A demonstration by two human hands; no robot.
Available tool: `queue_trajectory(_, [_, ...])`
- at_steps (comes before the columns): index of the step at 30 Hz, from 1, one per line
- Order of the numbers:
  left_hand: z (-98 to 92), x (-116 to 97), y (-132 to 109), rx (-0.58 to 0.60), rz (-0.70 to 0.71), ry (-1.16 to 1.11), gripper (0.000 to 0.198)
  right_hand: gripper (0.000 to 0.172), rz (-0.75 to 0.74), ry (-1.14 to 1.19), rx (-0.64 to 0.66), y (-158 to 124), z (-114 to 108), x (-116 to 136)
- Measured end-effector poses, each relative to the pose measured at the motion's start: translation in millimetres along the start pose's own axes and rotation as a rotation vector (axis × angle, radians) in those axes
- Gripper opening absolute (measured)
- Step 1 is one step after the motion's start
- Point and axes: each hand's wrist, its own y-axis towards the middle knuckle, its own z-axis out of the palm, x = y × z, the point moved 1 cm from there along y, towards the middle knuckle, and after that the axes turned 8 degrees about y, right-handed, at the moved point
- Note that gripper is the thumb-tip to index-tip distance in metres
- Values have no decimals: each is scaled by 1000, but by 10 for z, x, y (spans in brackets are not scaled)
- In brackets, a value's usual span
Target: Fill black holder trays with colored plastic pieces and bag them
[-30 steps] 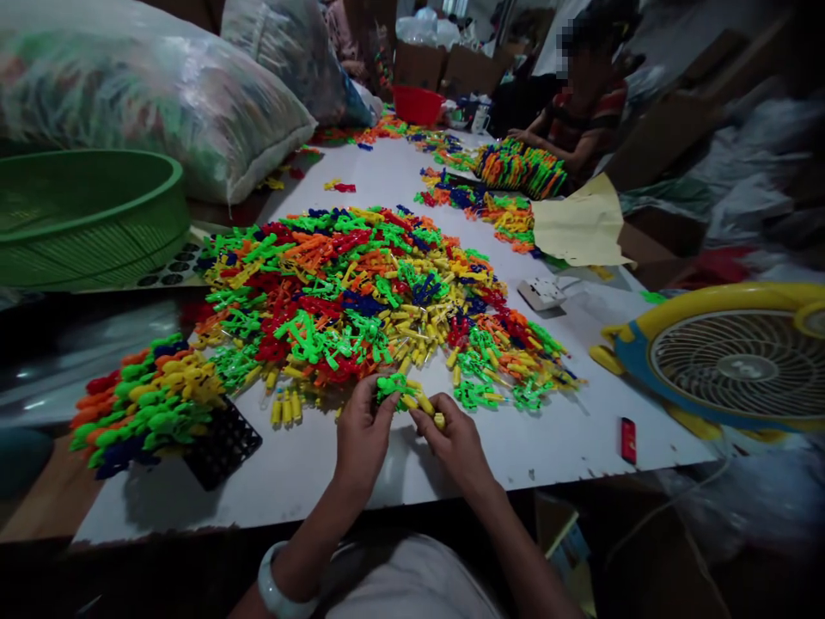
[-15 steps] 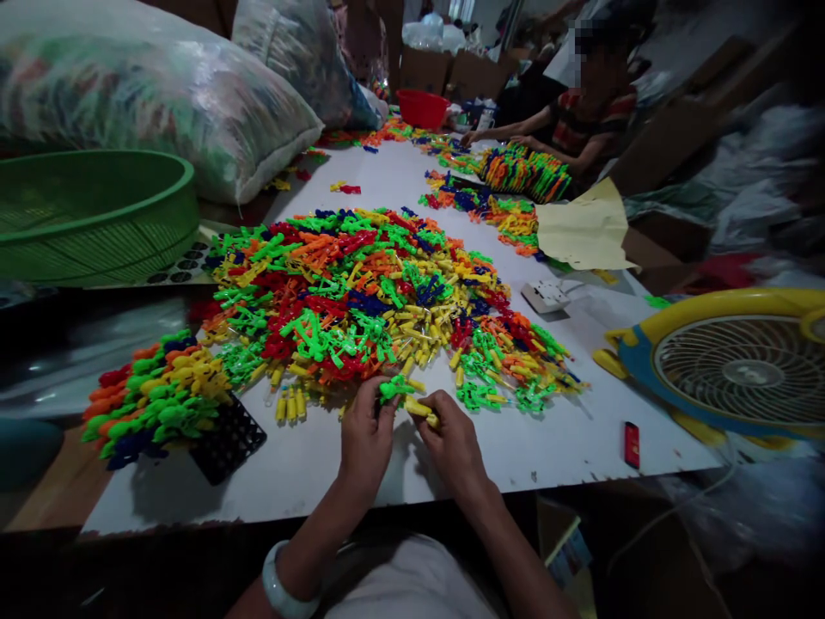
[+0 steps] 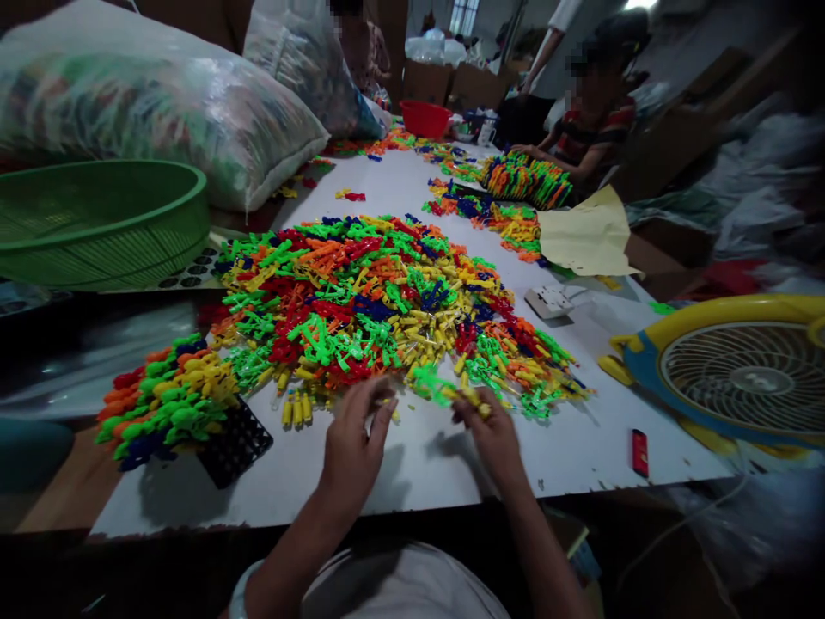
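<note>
My right hand [image 3: 496, 434] is closed around yellow tube-like pieces [image 3: 475, 401]. From its fingertips a bright green plastic toy figure [image 3: 433, 384] sticks out to the left, blurred by motion. To the left, my left hand [image 3: 353, 438] hovers over the table's near part, fingers curved, thumb and forefinger apart. Small yellow bits show by its fingertips; I see nothing clearly gripped. Just beyond both hands lies a large heap of coloured plastic figures [image 3: 348, 297], with yellow tubes [image 3: 422, 335] mixed in. Several yellow tubes [image 3: 297, 408] stand together left of my left hand.
At left, a stack of figures [image 3: 171, 395] rests on a black perforated tray [image 3: 240, 443]. A green basket [image 3: 109, 228] and stuffed sacks [image 3: 161, 103] lie behind. To the right are a fan [image 3: 760, 378], red lighter-like object [image 3: 639, 453] and power socket [image 3: 547, 303]. Co-workers [image 3: 596, 129] sit farther back.
The green figure has gone from my left hand to my right, which has moved right with it. My left hand has drawn away leftward. The view has shifted slightly.
</note>
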Motion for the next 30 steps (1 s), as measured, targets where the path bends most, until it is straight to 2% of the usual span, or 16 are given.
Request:
queue_trajectory(2, [-211,7,177,-159,205,323,37,25,-212,-209,-216,127,-259,-19])
queue_trajectory(4, [-369,114,413,-242,229,517,42,29,-313,-330,-319,201,-357,-49])
queue_trajectory(6, [-448,274,645,-281,102,627,46,33,-235,-270,-274,200,-254,-72])
queue_trajectory(9, [-456,454,856,-299,-54,719,52,36,-12,-11,-86,96,130,-39])
queue_trajectory(12, [-454,491,894,-250,18,718,41,36,60,135,86,34,448,70])
queue_trajectory(14, [-495,468,875,-226,95,675,34,36,17,146,150,67,533,154])
queue_trajectory(16, [-562,424,845,-269,124,609,31,35,-70,122,173,127,554,242])
queue_trajectory(18, [-624,357,799,-349,90,504,31,32,-153,102,185,174,569,338])
queue_trajectory(20, [-645,270,724,-384,-10,333,32,30,-204,101,198,185,611,440])
queue_trajectory(23, [-570,125,557,-289,-177,-19,36,24,-317,75,194,153,711,578])
queue_trajectory(26, [-430,7,380,-124,-255,-304,37,19,-510,-2,180,124,799,633])
queue_trajectory(28, [-349,-36,289,-18,-278,-359,34,21,-595,-46,189,118,827,608])
queue_trajectory(30, [-295,-52,228,34,-287,-331,32,24,-623,-89,200,113,826,556])
